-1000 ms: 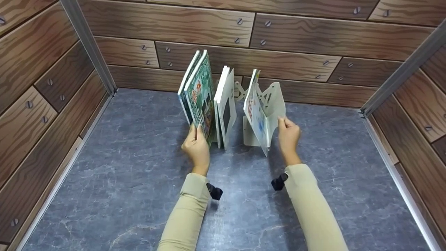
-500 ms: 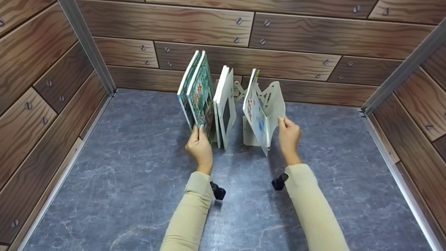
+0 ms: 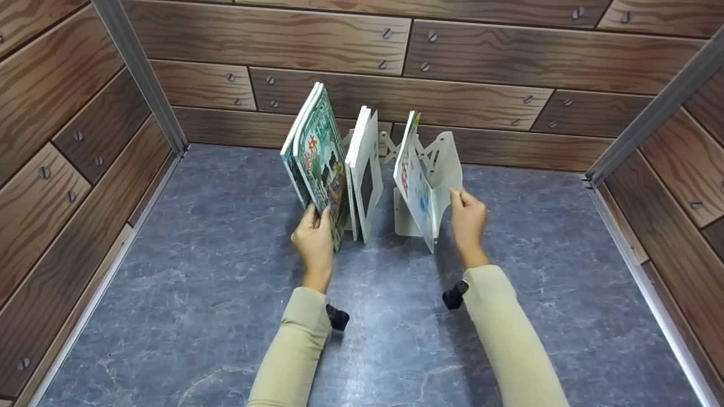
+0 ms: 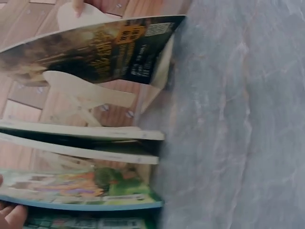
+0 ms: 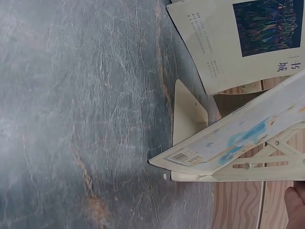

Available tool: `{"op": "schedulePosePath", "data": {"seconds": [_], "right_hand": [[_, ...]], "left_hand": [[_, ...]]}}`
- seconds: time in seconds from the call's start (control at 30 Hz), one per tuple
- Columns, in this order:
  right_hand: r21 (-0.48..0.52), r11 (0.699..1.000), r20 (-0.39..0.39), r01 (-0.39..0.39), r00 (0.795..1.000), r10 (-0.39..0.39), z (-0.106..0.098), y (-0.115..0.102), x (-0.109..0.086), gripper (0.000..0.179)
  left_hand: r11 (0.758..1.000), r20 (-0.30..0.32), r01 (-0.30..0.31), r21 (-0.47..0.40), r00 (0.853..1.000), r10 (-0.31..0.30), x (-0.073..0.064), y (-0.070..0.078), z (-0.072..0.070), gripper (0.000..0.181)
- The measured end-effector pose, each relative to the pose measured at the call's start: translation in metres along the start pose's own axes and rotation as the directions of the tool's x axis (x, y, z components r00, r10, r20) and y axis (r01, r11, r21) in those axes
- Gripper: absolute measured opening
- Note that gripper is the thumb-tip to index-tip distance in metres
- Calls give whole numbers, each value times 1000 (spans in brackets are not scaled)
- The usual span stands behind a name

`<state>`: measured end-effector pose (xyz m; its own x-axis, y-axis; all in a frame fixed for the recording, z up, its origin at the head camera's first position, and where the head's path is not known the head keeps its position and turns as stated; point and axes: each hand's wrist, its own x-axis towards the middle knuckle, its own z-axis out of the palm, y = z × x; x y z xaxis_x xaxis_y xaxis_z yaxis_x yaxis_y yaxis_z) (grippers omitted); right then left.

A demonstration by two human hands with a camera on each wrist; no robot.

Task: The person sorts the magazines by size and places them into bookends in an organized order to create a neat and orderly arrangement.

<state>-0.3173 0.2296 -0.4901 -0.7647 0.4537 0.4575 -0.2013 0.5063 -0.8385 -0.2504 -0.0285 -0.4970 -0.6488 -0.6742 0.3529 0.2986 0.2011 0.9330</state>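
Note:
In the head view, my left hand (image 3: pixel 314 243) pinches the lower near edge of a green illustrated book (image 3: pixel 328 164). A second green book (image 3: pixel 289 164) stands close on its left. My right hand (image 3: pixel 469 226) grips the near edge of the right end plate (image 3: pixel 449 164) of a cream expanding bookend. Against that plate leans a pale picture book (image 3: pixel 416 181), tilted, its dark back cover (image 4: pixel 128 52) showing in the left wrist view. Thin white-edged books (image 3: pixel 357 152) stand mid-bookend; one back cover (image 5: pixel 209 47) appears in the right wrist view.
A wood-patterned wall (image 3: pixel 317 42) rises close behind the bookend, with side walls left and right. Grey metal posts (image 3: pixel 141 73) mark the corners. Everything stands on a grey marbled surface (image 3: pixel 186 294). A gap separates the middle books from the leaning one.
My left hand shifts slightly right, then back left with the green book, whose top now sits closer to the other green book. The right hand stays at the bookend plate.

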Motion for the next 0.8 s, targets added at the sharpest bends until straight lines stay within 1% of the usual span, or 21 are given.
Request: {"op": "schedulePosePath", "data": {"seconds": [0.07,0.13,0.17,0.23,0.27,0.3,0.33,0.37,0.4,0.47,0.5,0.53,0.57,0.6,0.63,0.67,0.7,0.73,0.77,0.8], "right_hand": [[5,1000,8,-3,1000,3,1,0,-1,33],[10,1000,10,-12,1000,11,2,0,-1,27],[13,1000,14,-16,1000,16,2,0,-1,24],[19,999,37,-34,999,33,2,0,1,18],[19,999,57,-46,997,45,0,1,3,17],[15,998,83,-62,995,61,-1,1,5,17],[8,997,114,-79,990,78,-4,1,7,18],[-2,995,154,-96,983,95,-7,1,9,20],[-16,994,201,-113,973,114,-11,1,11,24],[-42,990,298,-138,944,144,-18,4,15,29],[-53,988,344,-146,926,155,-22,5,17,32],[-60,987,387,-147,908,158,-25,8,19,33],[-73,988,431,-138,889,155,-29,12,20,34],[-95,989,470,-115,870,147,-32,16,21,35],[-117,990,494,-80,860,128,-35,21,22,34],[-144,989,501,-36,859,104,-39,26,23,34],[-175,984,496,18,865,73,-42,31,23,33],[-212,975,482,67,875,45,-46,37,24,34],[-249,963,459,106,888,21,-50,42,25,34],[-278,951,430,133,903,-1,-53,47,26,36]], "left_hand": [[1000,-3,-14,-18,1000,13,0,3,-7,26],[999,-6,-25,-40,1000,24,1,6,-15,28],[999,-1,-15,-51,1000,15,3,7,-19,27],[993,29,58,-101,998,-56,7,9,-28,23],[985,56,111,-130,993,-105,10,9,-32,21],[971,91,176,-164,982,-163,13,9,-35,21],[950,131,247,-192,966,-225,18,8,-39,20],[920,177,323,-220,941,-288,22,7,-42,21],[886,226,392,-248,913,-340,27,5,-45,22],[835,319,488,-253,857,-404,37,1,-52,25],[816,360,525,-242,830,-427,42,-1,-56,26],[805,395,549,-224,807,-440,48,-4,-59,27],[801,423,566,-196,786,-452,54,-6,-63,27],[807,446,571,-154,769,-459,60,-8,-66,27],[828,454,553,-92,763,-460,66,-10,-68,26],[857,457,515,-22,767,-450,73,-13,-70,26],[892,453,447,72,782,-429,79,-15,-71,24],[918,449,356,172,801,-395,85,-16,-72,23],[929,445,252,273,822,-354,91,-17,-73,23],[921,439,138,365,846,-301,96,-19,-74,22]]}}
